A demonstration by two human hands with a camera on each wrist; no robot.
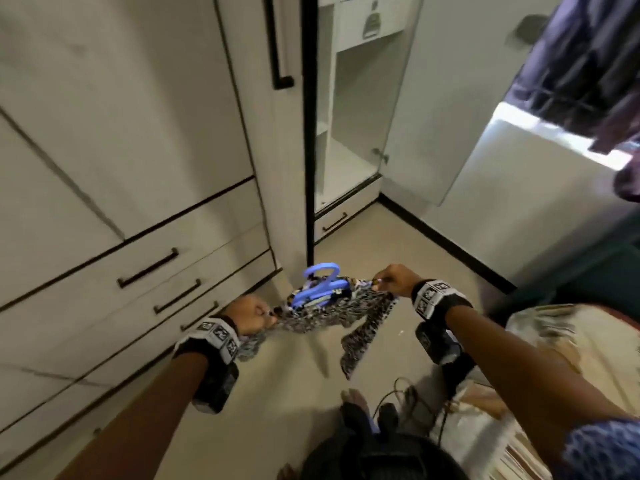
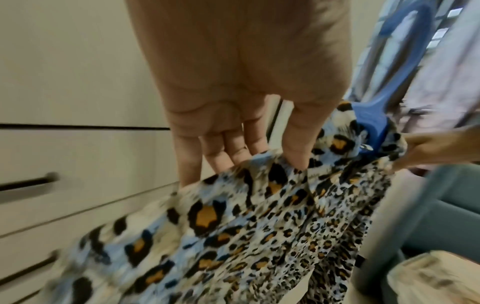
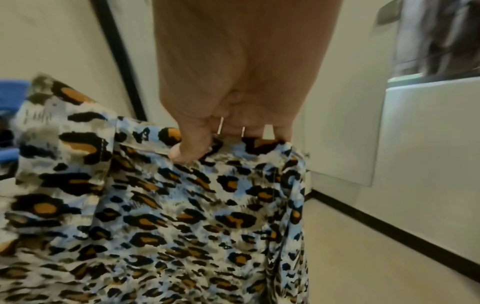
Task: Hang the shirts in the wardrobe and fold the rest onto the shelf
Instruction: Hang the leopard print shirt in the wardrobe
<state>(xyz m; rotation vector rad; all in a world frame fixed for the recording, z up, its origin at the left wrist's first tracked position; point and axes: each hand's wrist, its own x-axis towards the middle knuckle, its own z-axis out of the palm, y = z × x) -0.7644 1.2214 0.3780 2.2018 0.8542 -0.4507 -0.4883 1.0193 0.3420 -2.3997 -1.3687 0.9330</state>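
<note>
Left hand (image 1: 250,315) and right hand (image 1: 394,280) each pinch the leopard-print shirt (image 1: 322,315) on its blue hanger (image 1: 320,282); the far open wardrobe (image 1: 349,109) holds bare shelves.

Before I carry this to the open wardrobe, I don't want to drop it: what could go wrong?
1. The blue hanger seems held by neither hand; the left hand and right hand pinch only the leopard-print shirt, so it may slip out.
2. A loose strip of shirt hangs low above the cables and could snag.
</note>
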